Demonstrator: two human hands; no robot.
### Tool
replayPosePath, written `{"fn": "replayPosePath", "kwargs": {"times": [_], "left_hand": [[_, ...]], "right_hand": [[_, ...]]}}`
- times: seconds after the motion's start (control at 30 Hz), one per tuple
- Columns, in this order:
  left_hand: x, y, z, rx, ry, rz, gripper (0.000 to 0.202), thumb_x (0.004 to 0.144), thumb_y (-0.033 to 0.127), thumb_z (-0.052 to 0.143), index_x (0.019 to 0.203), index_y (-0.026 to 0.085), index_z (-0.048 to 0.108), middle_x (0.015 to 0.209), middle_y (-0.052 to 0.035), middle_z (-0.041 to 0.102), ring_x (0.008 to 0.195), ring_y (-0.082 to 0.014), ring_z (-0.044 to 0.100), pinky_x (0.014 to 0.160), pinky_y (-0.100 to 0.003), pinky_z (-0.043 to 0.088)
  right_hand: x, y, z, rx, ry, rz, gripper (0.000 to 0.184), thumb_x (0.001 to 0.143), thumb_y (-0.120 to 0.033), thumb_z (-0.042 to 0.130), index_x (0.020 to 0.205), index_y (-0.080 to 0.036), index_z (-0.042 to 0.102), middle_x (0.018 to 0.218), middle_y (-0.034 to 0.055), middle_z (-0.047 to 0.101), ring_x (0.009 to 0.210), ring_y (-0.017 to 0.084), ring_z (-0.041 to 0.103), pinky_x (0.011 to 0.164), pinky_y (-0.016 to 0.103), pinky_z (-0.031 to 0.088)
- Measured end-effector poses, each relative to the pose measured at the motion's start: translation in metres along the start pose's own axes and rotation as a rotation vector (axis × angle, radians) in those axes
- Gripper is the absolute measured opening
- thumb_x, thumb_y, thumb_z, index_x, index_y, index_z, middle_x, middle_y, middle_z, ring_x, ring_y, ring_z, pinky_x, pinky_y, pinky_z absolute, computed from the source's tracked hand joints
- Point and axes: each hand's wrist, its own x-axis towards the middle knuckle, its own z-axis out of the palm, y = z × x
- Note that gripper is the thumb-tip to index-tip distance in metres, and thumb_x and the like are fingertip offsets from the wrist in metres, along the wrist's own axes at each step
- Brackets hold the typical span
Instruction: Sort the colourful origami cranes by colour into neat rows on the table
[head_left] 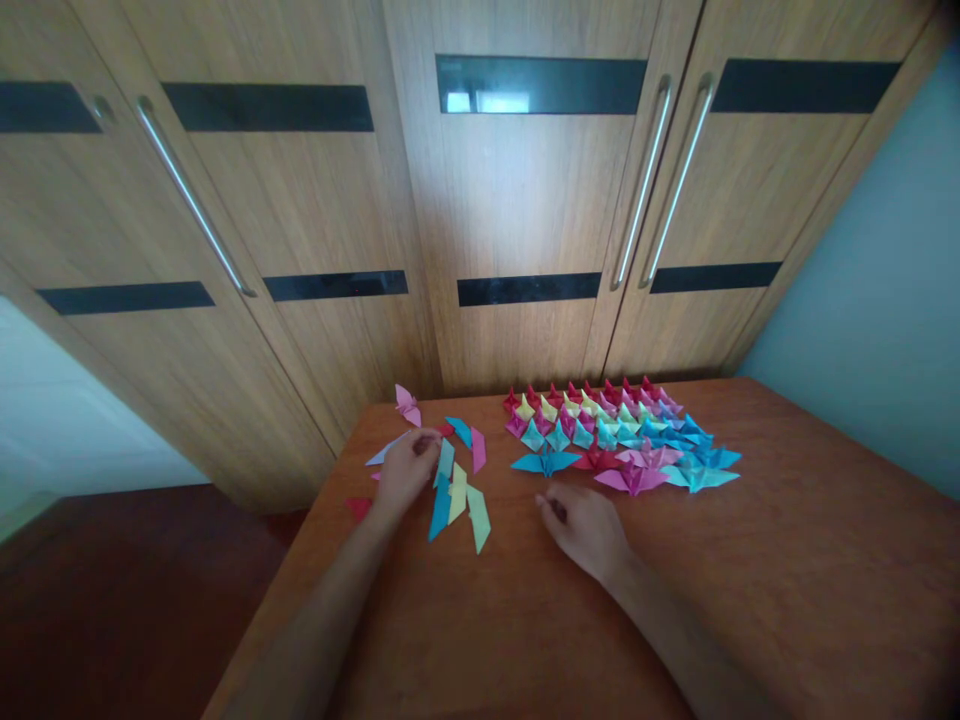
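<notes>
My left hand (pixel 409 468) is over a loose group of folded paper parallelograms on the left of the table. Its fingers are drawn together, with the tips beside a pale blue piece (pixel 445 462) and a small red one (pixel 446 430); what they pinch, if anything, is hidden. Around it lie a blue piece (pixel 440 508), a yellow piece (pixel 457 493), a pale green piece (pixel 478 518) and a pink piece (pixel 478 450). My right hand (pixel 589 525) rests curled on the table, nothing visible in it, just below a blue origami crane (pixel 546 461).
Several rows of origami cranes (pixel 600 430), red, yellow, pink and blue, fill the table's (pixel 787 560) back middle. A pink crane (pixel 407 405) sits alone at the back left corner. Wooden wardrobe doors (pixel 517 200) with metal handles rise behind. The table's left edge drops to dark floor (pixel 150 600).
</notes>
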Motion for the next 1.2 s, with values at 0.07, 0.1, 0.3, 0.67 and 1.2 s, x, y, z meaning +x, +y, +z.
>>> {"fn": "replayPosePath", "kwargs": {"times": [0.07, 0.1, 0.3, 0.67, 1.2], "left_hand": [[0.021, -0.015, -0.015, 0.124, 0.070, -0.035, 0.024, 0.079, 0.032, 0.051, 0.094, 0.019, 0.065, 0.089, -0.0057, 0.070, 0.082, -0.0219, 0.064, 0.074, -0.031, 0.047], [0.030, -0.021, -0.022, 0.180, 0.097, -0.050, 0.024, 0.079, 0.031, 0.051, 0.095, 0.019, 0.065, 0.090, -0.0066, 0.069, 0.085, -0.0229, 0.064, 0.076, -0.032, 0.047], [0.072, -0.033, -0.033, 0.429, 0.127, -0.030, 0.032, 0.082, 0.036, 0.051, 0.106, 0.018, 0.062, 0.105, -0.0104, 0.065, 0.103, -0.0260, 0.058, 0.088, -0.034, 0.043], [0.095, -0.019, -0.010, 0.598, 0.052, -0.057, 0.026, 0.084, 0.030, 0.047, 0.094, 0.019, 0.069, 0.093, -0.0138, 0.070, 0.085, -0.0283, 0.064, 0.070, -0.033, 0.045], [0.004, 0.068, 0.000, 0.071, -0.200, 0.345, 0.021, 0.084, 0.028, 0.053, 0.094, 0.023, 0.071, 0.091, -0.0024, 0.072, 0.080, -0.0185, 0.063, 0.075, -0.026, 0.045]], "right_hand": [[-0.002, -0.003, 0.008, 0.019, -0.036, -0.019, 0.027, 0.090, -0.031, 0.045, 0.067, -0.020, 0.053, 0.066, -0.0014, 0.063, 0.062, 0.012, 0.056, 0.055, 0.024, 0.026], [-0.003, -0.002, 0.011, 0.027, -0.053, -0.026, 0.027, 0.090, -0.031, 0.045, 0.067, -0.020, 0.053, 0.066, -0.0015, 0.063, 0.062, 0.012, 0.056, 0.055, 0.024, 0.026], [-0.004, 0.000, 0.013, 0.041, -0.075, -0.020, 0.027, 0.090, -0.031, 0.045, 0.068, -0.020, 0.053, 0.067, -0.0017, 0.062, 0.061, 0.011, 0.055, 0.055, 0.024, 0.024], [-0.001, 0.000, 0.011, 0.097, -0.098, 0.006, 0.029, 0.090, -0.033, 0.043, 0.066, -0.020, 0.054, 0.064, 0.0001, 0.061, 0.060, 0.012, 0.053, 0.056, 0.024, 0.026], [0.000, 0.007, 0.004, 0.753, -0.039, 0.116, 0.037, 0.088, -0.049, 0.044, 0.069, -0.019, 0.055, 0.058, -0.0023, 0.051, 0.055, 0.012, 0.048, 0.053, 0.023, 0.034]]}}
